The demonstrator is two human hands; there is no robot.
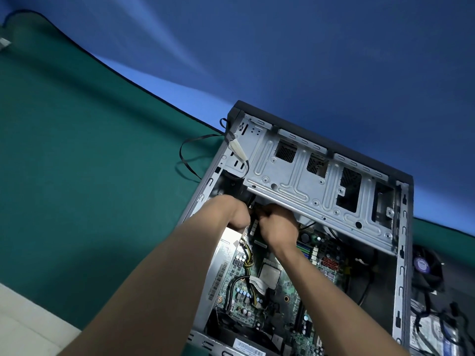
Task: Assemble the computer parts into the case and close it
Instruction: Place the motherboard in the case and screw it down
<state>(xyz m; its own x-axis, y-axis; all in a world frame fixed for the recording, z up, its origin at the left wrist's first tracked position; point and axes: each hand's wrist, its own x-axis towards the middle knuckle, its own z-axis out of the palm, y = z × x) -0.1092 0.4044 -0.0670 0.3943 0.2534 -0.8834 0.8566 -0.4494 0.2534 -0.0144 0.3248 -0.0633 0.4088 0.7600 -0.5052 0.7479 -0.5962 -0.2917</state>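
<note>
Head view: both hands, left (237,211) and right (276,222), clench dark cabling inside the open grey steel computer case (401,253); black cooling fan (428,265) and silver hard drive (431,332) remain outside on the desk.

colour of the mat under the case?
Dark green mat with black edging, under the computer case; seen in the head view.

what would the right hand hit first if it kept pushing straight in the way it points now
Probably the underside or lower edge of the metal drive cage: the right hand points up under it, knuckles near its rim. Depth there is dark, so hidden cables might come first.
</note>
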